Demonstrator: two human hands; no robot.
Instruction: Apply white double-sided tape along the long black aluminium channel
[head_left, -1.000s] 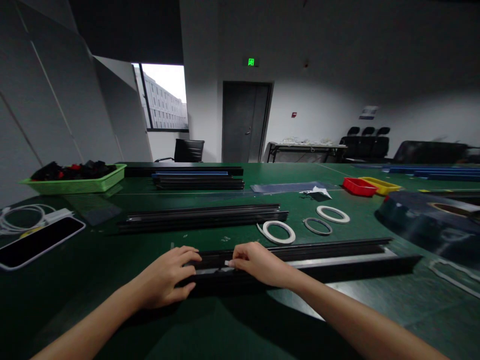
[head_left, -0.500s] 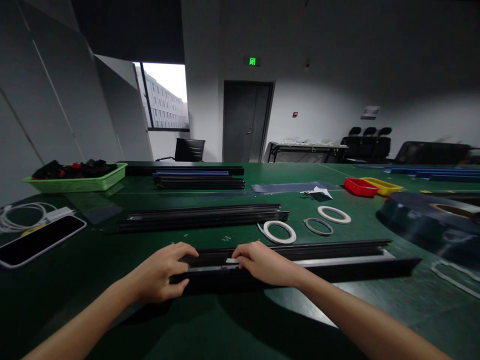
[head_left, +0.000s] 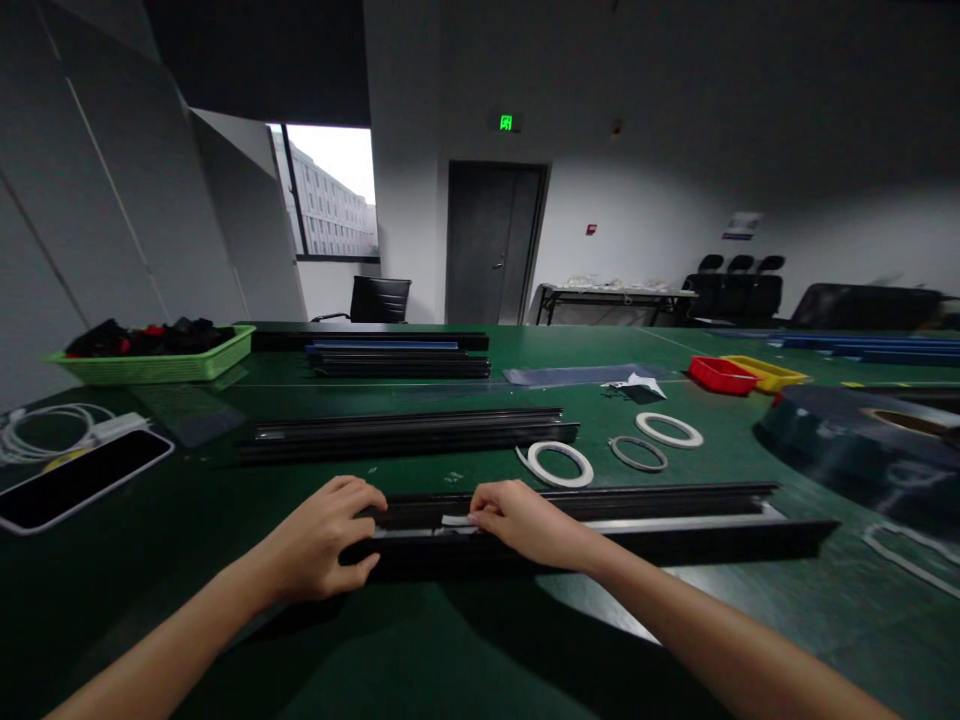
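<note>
Black channel (head_left: 720, 544) laid across near part of counter (head_left: 420, 655), long axis left to right, left end covered by left hand (head_left: 326, 540). Left fingers parted across it; whether it is gripped cannot be told. White strip (head_left: 453, 521) pinched by right hand (head_left: 521, 525), fingers narrow, free end pointed left along channel. Behind, white roll (head_left: 559, 483) and second profile (head_left: 420, 440) laid, profile roughly parallel.

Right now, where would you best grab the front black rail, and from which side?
Take the rail, probably by its near wall at the right end, from above and right: it stands raised and uncovered there, while the left hand hides the other end.
</note>
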